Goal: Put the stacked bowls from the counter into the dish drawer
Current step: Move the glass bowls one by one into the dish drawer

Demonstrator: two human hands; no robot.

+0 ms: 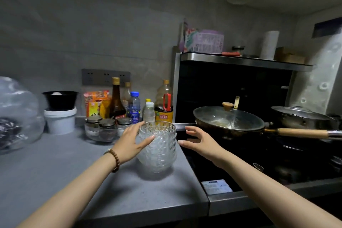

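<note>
**Both grips at the bowls (157, 150)**

Stacked upright on the counter (46, 172), near its right edge. Touching their left side with the left grip (127, 144), fingers spread, thumb on the front. Holding the right grip (199, 142) spread too, just beside them and apart, over the stove (212, 164). Hemmed behind by a jar dish (100, 133) and bottles (115, 98); flanked on the right by a lidded wok (229, 122).

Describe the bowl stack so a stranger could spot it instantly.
Find the grey counter left of the black stove. Near the counter's right edge stand the stacked bowls. Unlike the shallow glass dish of lidded jars behind them, they form a tall, clear, faceted tower.
</note>
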